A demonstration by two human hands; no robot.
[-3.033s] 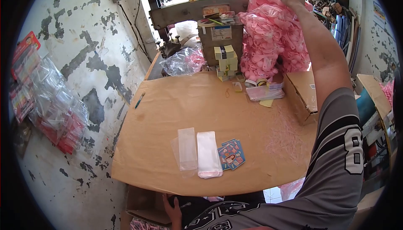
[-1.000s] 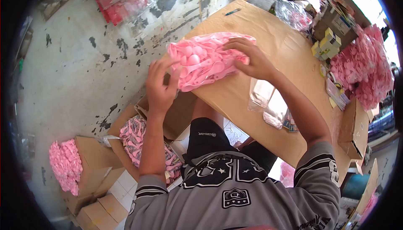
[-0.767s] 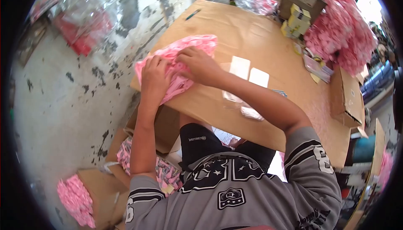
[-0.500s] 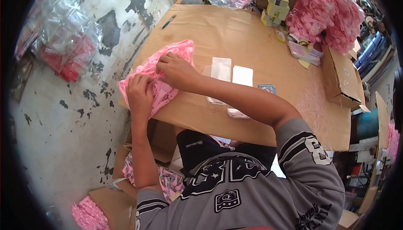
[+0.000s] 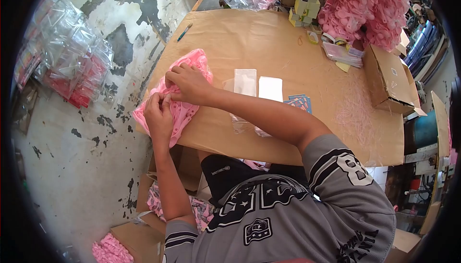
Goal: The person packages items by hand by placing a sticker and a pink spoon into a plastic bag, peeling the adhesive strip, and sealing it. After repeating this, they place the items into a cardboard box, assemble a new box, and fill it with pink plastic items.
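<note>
A clear plastic bag (image 5: pixel 183 117) packed with pink pieces lies at the table's left edge. My left hand (image 5: pixel 159 115) pinches the near side of this bag, fingertips drawn together. Right beside it, my right hand (image 5: pixel 188 85) reaches across from the right, its fingers curled and closed on the top of the bag. The fingertips of both hands almost meet, and the exact spot they grip is partly hidden. To the right lie a stack of clear sleeves (image 5: pixel 245 81), a stack of white cards (image 5: pixel 271 88) and some blue printed cards (image 5: pixel 300 102), partly behind my right forearm.
A pen (image 5: pixel 184 32) lies near the back left edge of the brown-covered table (image 5: pixel 225 37). Yellow boxes (image 5: pixel 305 6), a big pink heap (image 5: pixel 362 11) and a cardboard box (image 5: pixel 390 80) stand at the right. Plastic bags (image 5: pixel 72 52) hang against the left wall.
My view has shifted slightly. Both hands stay at the bag, with their fingertips closer together. More of the blue printed cards shows beside my right forearm.
</note>
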